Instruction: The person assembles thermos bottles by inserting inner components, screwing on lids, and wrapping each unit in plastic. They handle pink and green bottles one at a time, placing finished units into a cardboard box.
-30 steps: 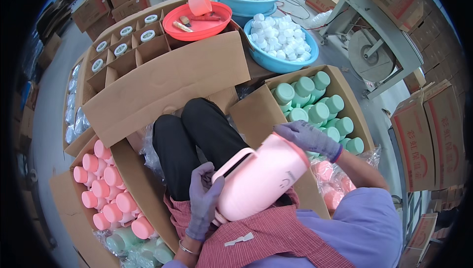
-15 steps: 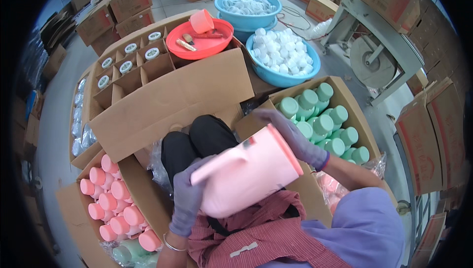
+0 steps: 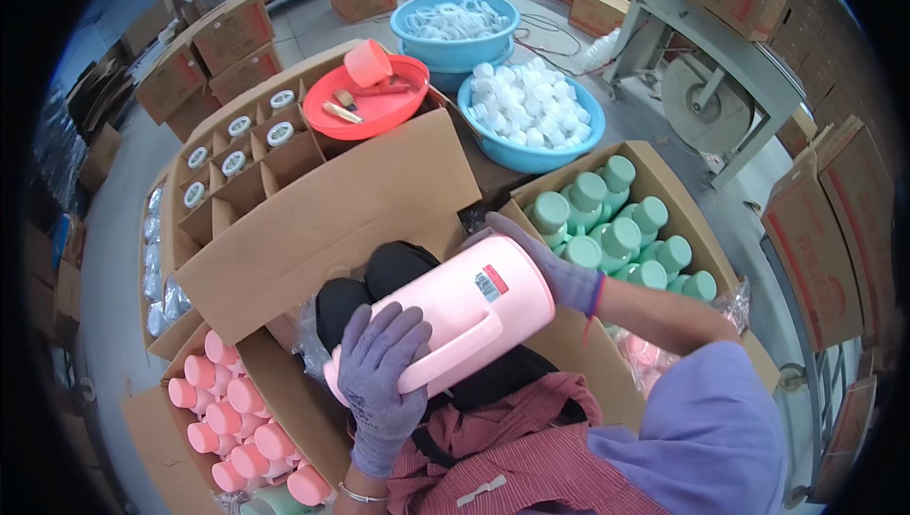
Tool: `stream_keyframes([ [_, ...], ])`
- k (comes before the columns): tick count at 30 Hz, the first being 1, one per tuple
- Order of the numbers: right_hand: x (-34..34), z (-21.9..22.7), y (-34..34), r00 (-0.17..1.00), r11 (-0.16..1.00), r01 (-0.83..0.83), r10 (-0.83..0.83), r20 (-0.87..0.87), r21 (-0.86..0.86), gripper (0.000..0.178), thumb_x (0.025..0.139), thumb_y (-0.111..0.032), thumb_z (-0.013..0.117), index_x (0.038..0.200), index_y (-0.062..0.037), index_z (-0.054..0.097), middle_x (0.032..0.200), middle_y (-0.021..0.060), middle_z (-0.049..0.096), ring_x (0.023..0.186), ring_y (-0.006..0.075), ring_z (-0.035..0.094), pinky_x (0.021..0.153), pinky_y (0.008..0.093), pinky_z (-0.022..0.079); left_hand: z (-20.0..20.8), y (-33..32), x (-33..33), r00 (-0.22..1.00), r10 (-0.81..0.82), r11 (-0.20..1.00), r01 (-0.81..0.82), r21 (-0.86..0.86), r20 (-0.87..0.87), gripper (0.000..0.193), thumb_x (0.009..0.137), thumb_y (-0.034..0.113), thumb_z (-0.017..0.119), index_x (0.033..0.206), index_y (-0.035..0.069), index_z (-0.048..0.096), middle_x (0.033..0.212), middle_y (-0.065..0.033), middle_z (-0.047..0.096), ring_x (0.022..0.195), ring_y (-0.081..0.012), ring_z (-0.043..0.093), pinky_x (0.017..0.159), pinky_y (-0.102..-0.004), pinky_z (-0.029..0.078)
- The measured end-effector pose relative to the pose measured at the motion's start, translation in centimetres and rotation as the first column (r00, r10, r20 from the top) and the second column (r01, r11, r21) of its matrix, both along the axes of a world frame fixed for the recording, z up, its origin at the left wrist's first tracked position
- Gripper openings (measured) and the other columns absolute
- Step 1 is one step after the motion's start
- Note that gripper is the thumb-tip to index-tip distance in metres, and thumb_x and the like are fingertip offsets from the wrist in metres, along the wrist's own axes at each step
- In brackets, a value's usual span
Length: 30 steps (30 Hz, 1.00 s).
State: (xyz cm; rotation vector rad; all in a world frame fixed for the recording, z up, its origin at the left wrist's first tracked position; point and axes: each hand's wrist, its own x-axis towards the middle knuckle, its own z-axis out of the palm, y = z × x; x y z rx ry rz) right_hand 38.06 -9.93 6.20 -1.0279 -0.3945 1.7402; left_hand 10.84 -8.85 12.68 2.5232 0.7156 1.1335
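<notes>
A pink thermos jug lies tilted across my lap, its handle facing me and a small red and white sticker near its wide end. My gloved left hand wraps over the lower left end, fingers on the body beside the handle. At the wide upper right end, my gloved right hand holds the jug from behind, and its fingers are partly hidden. Close by my right hand stands a carton of green thermos flasks. Pink thermos flasks fill a carton to the left of my left hand.
Ahead is a divided carton with white-rimmed pieces in its cells. A red basin with brushes and a pink cup rests on it. Blue basins hold white caps and clear rings. A metal machine table stands at right.
The jug has been turned about its length, bringing the handle and sticker toward me. My left hand has shifted onto the body beside the handle. The view has shifted slightly.
</notes>
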Motion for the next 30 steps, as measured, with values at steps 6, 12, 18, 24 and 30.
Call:
stream_keyframes([
  [6,-1.7,6.9,-1.4,0.653,0.539,-0.497,-0.284,0.702,0.68,0.045,0.104,-0.039,0.045,0.126,-0.0015,0.057,0.121,0.0082,0.058,0.114,0.0159,0.054,0.103,0.0312,0.041,-3.5,0.8,-2.8,0.966,0.204,0.531,0.03,-0.847,0.162,0.02,0.092,0.007,0.056,0.101,-0.005,0.069,0.102,-0.0119,0.073,0.096,-0.0171,0.067,0.089,-0.0336,0.053],
  [12,-1.0,6.1,-1.1,0.739,0.884,-0.265,-0.07,0.67,0.385,0.037,0.102,-0.026,0.052,0.129,-0.0011,0.056,0.126,0.009,0.056,0.117,0.0164,0.055,0.099,0.03,0.045,-5.6,-2.4,-1.0,0.837,0.327,0.669,0.122,-0.733,0.438,0.022,0.088,0.001,0.059,0.105,-0.006,0.07,0.111,-0.0131,0.072,0.108,-0.0226,0.065,0.1,-0.0364,0.048],
  [18,-0.9,6.7,-1.5,0.249,0.554,-0.768,-0.206,0.946,0.322,0.015,0.091,-0.011,0.063,0.106,-0.0078,0.066,0.101,0.0118,0.057,0.097,0.0294,0.06,0.084,0.0372,0.05,-9.9,-3.2,-3.0,0.913,0.371,0.584,-0.087,-0.807,0.17,0.039,0.097,0.009,0.056,0.134,-0.005,0.055,0.122,-0.0149,0.066,0.107,-0.0215,0.064,0.095,-0.0334,0.049],
  [24,-2.2,7.7,-1.3,0.227,0.282,-0.921,-0.175,0.958,0.269,0.018,0.093,-0.02,0.061,0.107,-0.0083,0.062,0.103,0.0131,0.052,0.094,0.03,0.058,0.08,0.0408,0.049,-6.9,2.5,-4.5,0.987,-0.149,0.437,0.124,-0.891,0.064,0.035,0.083,-0.001,0.051,0.114,-0.001,0.065,0.095,-0.013,0.071,0.088,-0.0165,0.067,0.08,-0.0303,0.053],
  [30,-2.4,6.6,-2.9,-0.32,0.349,-0.898,-0.097,0.942,-0.269,0.029,0.09,-0.036,0.058,0.1,-0.0092,0.063,0.09,0.0096,0.06,0.073,0.0294,0.063,0.063,0.0428,0.051,-1.2,-1.9,-3.9,0.943,-0.139,0.814,-0.066,-0.578,-0.304,0.022,0.083,0.008,0.059,0.104,0.001,0.062,0.092,-0.0201,0.066,0.081,-0.039,0.066,0.072,-0.0418,0.054],
])
